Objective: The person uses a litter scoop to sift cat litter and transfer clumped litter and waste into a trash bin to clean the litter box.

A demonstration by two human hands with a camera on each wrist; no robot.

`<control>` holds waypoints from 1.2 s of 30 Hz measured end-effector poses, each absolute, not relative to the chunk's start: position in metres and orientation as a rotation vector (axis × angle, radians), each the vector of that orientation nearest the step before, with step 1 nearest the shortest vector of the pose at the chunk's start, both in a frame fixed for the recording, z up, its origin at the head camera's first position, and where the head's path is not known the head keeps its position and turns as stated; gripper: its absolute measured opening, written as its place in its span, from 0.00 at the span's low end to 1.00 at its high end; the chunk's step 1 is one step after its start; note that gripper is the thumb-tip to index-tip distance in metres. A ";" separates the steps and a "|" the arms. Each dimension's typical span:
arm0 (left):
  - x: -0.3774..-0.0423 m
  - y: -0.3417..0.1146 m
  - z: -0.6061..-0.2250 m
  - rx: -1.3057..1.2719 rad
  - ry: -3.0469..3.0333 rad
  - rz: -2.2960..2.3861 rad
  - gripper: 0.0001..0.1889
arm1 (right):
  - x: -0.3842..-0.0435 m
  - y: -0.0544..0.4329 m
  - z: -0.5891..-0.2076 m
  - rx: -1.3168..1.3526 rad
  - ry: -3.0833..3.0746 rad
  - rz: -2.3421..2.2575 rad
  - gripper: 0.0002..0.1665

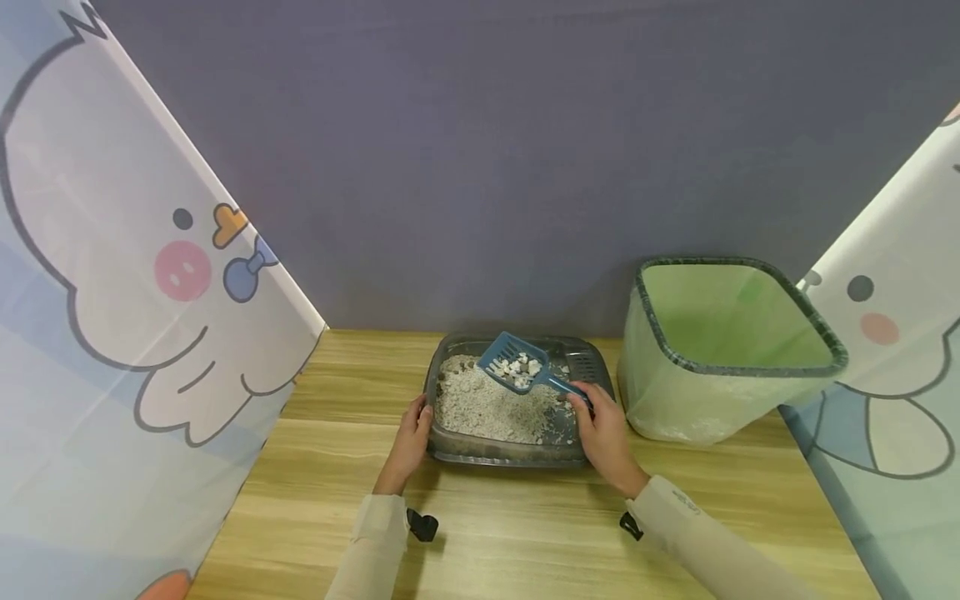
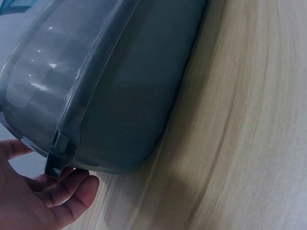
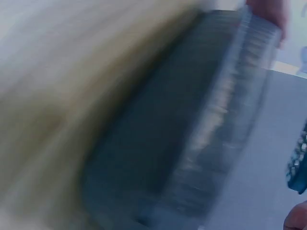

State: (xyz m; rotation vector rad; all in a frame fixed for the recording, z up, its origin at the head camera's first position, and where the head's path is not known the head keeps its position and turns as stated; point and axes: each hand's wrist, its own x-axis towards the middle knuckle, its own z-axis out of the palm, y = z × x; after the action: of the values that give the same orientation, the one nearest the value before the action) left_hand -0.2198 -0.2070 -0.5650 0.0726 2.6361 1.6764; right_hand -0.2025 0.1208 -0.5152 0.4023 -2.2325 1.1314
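Note:
A dark grey, see-through litter box [image 1: 487,454] holds pale, crumbly litter [image 1: 487,412]. My left hand [image 1: 411,437] grips its left side near the front corner; in the left wrist view the thumb lies over the rim and the fingers [image 2: 79,191] curl under the edge. My right hand [image 1: 606,433] holds the handle of a blue slotted litter scoop [image 1: 504,343] above the box. White clumps [image 1: 517,367] lie in the scoop's head. The right wrist view is blurred, with the scoop [image 3: 298,177] at its right edge.
A tall bin [image 1: 675,408] with a pale green liner and a dark speckled rim stands right of the box. Both are on a wood-grain table [image 1: 337,392]. A grey wall [image 1: 450,167] rises behind, and printed cartoon panels flank both sides.

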 end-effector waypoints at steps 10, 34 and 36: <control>-0.219 -0.208 -0.565 0.077 2.651 1.678 0.30 | -0.190 0.142 -0.430 0.394 -2.208 1.120 0.12; -0.218 -0.207 -0.567 0.043 2.637 1.696 0.32 | -0.160 0.325 -0.343 -0.323 -2.283 0.689 0.24; -0.218 -0.207 -0.566 0.044 2.628 1.700 0.32 | -0.162 0.332 -0.348 -0.320 -2.283 0.670 0.22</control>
State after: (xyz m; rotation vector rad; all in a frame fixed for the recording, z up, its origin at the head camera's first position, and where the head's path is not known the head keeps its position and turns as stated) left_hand -0.2182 -0.2069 -0.5658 0.0436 2.6284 1.7003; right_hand -0.1619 0.3318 -0.3475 -0.3203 -2.2828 0.6704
